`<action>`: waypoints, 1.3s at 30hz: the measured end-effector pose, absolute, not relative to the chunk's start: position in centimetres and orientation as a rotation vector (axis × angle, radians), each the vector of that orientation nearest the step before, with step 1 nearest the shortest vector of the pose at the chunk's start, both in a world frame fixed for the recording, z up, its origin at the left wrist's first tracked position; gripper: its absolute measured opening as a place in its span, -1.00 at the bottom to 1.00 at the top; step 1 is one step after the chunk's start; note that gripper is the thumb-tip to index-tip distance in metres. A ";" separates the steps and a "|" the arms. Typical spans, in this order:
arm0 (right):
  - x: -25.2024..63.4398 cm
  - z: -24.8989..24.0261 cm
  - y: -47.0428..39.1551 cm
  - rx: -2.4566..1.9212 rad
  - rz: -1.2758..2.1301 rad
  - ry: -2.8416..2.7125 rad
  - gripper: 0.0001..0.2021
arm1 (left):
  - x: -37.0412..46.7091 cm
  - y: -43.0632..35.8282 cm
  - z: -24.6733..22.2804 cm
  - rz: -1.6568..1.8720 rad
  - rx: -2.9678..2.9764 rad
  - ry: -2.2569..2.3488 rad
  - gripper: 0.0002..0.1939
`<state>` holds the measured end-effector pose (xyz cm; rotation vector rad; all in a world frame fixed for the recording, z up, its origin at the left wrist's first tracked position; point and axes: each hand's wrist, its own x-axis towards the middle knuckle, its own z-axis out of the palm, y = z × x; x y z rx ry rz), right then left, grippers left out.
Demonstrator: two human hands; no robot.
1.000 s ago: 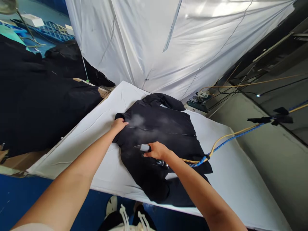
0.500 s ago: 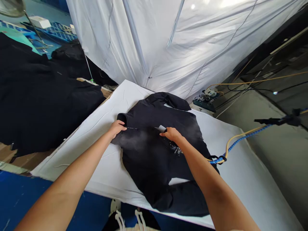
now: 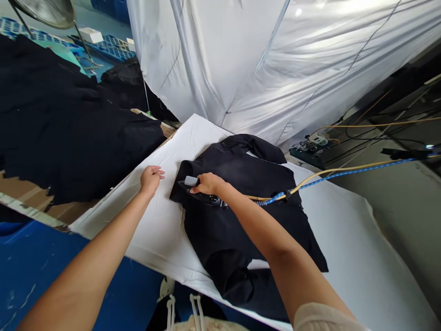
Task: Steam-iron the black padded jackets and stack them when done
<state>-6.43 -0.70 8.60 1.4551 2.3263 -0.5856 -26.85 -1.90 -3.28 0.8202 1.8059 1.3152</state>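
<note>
A black long-sleeved jacket (image 3: pixel 234 216) lies spread on the white padded table (image 3: pixel 158 239), its collar pointing left. My right hand (image 3: pixel 209 184) grips the handle of a steam iron (image 3: pixel 191 181), which rests on the jacket close to the collar. The iron's tip points left, and a blue and yellow hose (image 3: pixel 275 196) runs from its back to the right. Left of the collar, my left hand (image 3: pixel 150 179) is over the white table and apart from the jacket. Its fingers are loosely bent, with nothing visible in them.
Dark garments (image 3: pixel 69 124) are heaped on a cardboard-topped surface to the left. A silvery sheet (image 3: pixel 213 59) hangs behind the table. Machine parts (image 3: pixel 310 147) stand at the back right, and the hose stretches across the right side in the air.
The iron has slid left along the jacket to the collar with my right hand. My left hand has let go of the collar and moved left. The steam has cleared.
</note>
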 end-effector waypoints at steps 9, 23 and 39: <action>-7.6 8.1 -1.1 1.365 -0.599 2.293 -0.44 | -27.1 -3.8 -2.4 1.403 0.899 1.830 -0.74; 18.3 6.1 -8.3 2.073 -0.776 1.819 -0.48 | -13.4 -5.0 -1.1 1.025 1.557 1.525 -0.75; 45.9 2.3 -15.5 2.994 0.045 1.030 -0.51 | 0.4 -6.7 -2.3 -0.133 2.250 1.360 -0.47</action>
